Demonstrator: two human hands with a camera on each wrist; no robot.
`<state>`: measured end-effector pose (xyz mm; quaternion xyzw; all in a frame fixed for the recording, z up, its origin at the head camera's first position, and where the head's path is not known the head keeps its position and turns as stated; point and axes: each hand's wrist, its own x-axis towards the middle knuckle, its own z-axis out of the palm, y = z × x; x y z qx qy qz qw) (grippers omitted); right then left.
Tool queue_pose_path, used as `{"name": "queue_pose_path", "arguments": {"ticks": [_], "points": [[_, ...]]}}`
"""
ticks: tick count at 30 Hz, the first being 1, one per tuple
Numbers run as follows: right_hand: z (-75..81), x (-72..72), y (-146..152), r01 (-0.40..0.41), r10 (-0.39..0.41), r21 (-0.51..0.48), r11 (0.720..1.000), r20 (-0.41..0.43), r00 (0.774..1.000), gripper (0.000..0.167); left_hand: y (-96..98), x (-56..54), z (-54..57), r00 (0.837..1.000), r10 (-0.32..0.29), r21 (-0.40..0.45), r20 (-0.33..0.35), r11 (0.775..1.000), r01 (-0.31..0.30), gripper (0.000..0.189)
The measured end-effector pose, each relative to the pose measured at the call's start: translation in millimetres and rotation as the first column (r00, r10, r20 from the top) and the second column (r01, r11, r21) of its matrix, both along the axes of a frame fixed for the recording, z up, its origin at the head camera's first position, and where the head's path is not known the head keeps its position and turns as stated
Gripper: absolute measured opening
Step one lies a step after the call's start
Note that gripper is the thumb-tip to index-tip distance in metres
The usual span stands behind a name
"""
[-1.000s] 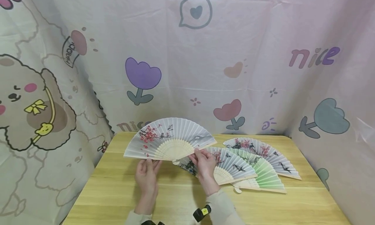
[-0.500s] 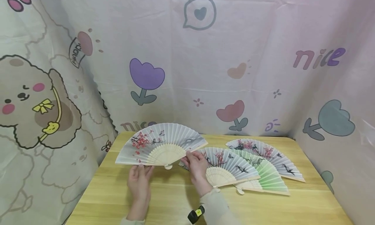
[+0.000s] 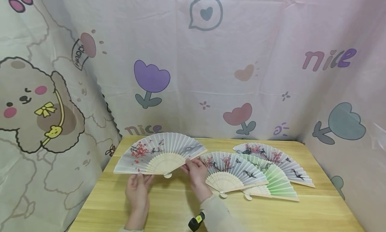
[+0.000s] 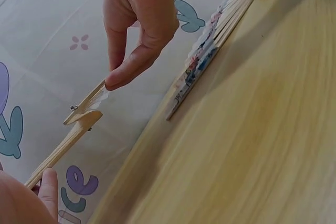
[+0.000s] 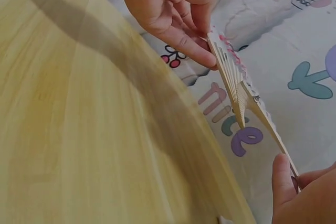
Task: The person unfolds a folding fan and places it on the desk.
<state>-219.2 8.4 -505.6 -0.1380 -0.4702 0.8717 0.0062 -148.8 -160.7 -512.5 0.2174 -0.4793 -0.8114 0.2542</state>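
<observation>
Both hands hold a spread folding fan point(image 3: 178, 143), pale grey-white with red blossoms and small birds, above the left part of the table. My left hand point(image 3: 138, 191) pinches its left end stick from below, thumb on the near side. The right hand point(image 3: 197, 173) pinches the right end stick between thumb and fingers. Between them the pivot end hangs toward me. In the left wrist view the fan's sticks point(image 4: 65, 142) appear edge-on, the right hand point(image 4: 142, 24) at the far end. The right wrist view shows the left hand point(image 5: 170, 6) gripping the opposite stick.
To the right, spread fans lie overlapping on the wooden table point(image 3: 169, 212): a grey blossom fan point(image 3: 241, 168) in front, a green fan point(image 3: 280, 181) partly under it, and another blossom fan point(image 3: 289, 165) behind. A patterned curtain point(image 3: 193, 74) surrounds the table's back and sides.
Both hands have carried the held fan left and lower, toward the table. More of the front grey fan now shows beside the right hand. The fans on the table stay in place.
</observation>
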Motion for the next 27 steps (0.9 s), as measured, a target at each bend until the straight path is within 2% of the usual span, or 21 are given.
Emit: {"name": "queue_pose_path", "arguments": {"ticks": [6, 13, 17, 22, 27], "points": [[-3.4, 1.8, -4, -0.013, 0.013, 0.006, 1.0, 0.016, 1.0, 0.009, -4.8, 0.8, -6.8, 0.999, 0.008, -0.02, 0.041, 1.0, -0.008, 0.016], [-11.5, 1.9, -8, -0.028, 0.027, 0.035, 0.999, 0.041, 0.999, 0.012, -8.9, 0.4, -12.9, 0.998, 0.03, -0.015, 0.053, 0.999, -0.029, 0.017], [-17.3, 1.0, -10, -0.031, 0.028, 0.054, 0.998, 0.055, 0.998, 0.018, -11.9, 1.3, -15.4, 0.996, 0.012, -0.026, 0.088, 1.0, -0.01, 0.02], [-23.3, 0.8, -12, -0.024, 0.019, 0.074, 0.997, 0.067, 0.998, 0.016, -15.0, 2.9, -17.4, 0.99, -0.021, -0.037, 0.141, 0.999, 0.026, 0.021], [-26.5, 1.4, -13, -0.023, 0.016, 0.093, 0.995, 0.078, 0.997, 0.015, -16.6, 2.5, -19.6, 0.986, -0.038, -0.044, 0.163, 0.998, 0.046, 0.023]]}}
